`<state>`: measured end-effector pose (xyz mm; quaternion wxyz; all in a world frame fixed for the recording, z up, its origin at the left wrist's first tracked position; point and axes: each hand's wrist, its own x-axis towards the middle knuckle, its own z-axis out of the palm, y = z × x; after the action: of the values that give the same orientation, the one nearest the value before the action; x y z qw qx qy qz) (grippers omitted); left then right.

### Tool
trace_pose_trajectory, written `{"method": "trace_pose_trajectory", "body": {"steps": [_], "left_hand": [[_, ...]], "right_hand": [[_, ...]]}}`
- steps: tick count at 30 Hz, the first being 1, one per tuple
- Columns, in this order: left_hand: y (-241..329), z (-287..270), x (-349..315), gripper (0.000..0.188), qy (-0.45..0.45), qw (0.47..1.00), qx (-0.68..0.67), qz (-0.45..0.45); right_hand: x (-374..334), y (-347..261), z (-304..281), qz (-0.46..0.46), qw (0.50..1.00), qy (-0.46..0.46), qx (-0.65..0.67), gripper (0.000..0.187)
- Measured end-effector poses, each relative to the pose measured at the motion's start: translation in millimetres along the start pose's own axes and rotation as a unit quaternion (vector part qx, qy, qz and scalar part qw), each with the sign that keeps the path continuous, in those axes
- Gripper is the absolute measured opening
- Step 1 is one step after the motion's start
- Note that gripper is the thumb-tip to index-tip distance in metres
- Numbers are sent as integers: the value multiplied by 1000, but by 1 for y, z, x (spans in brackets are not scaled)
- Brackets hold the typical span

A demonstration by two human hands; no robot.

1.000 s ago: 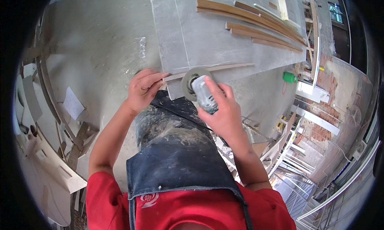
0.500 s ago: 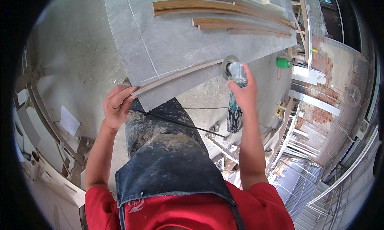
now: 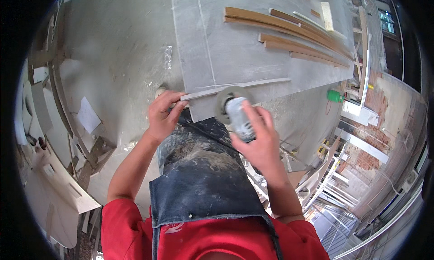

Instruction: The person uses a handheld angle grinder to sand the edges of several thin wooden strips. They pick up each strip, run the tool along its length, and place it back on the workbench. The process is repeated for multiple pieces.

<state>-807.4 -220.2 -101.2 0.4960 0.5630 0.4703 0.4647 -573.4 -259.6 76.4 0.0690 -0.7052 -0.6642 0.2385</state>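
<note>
on the far left i see a pale curved bench with a sheet of paper lying on the dusty floor beside it. my left hand is closed around the near end of a thin pale strip, fingers curled over it and thumb underneath, pinching it against the corner of the grey board. half a second ago that hand sat lower and further left, holding the strip's end off the board's edge; now the strip lies along the near edge of the board, running up to the right.

in the middle, my right hand is wrapped tight around the grey body of a grinder, whose round disc sits just at the board's near edge, touching or almost touching the strip; i cannot tell which. earlier the grinder was further right, out past the board's corner; it has come back left and nearer to my left hand.

below, my dusty dark apron and red shirt fill the lower frame.

further right, several brown wood strips lie across the far part of the board, well apart from my hands. a green object sits on the floor beyond the board's right edge.
</note>
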Motion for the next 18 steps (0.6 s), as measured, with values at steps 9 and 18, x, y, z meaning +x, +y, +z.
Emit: {"method": "trace_pose_trajectory", "body": {"steps": [9, 18], "left_hand": [[-8, 6, 6, 23, 7, 998, -5, 69], [-3, 3, 5, 16, -14, 999, -2, 37]], "right_hand": [[22, -51, 14, -92, 991, -87, -31, 87], [18, -3, -2, 16, 999, -20, -29, 86]]}}
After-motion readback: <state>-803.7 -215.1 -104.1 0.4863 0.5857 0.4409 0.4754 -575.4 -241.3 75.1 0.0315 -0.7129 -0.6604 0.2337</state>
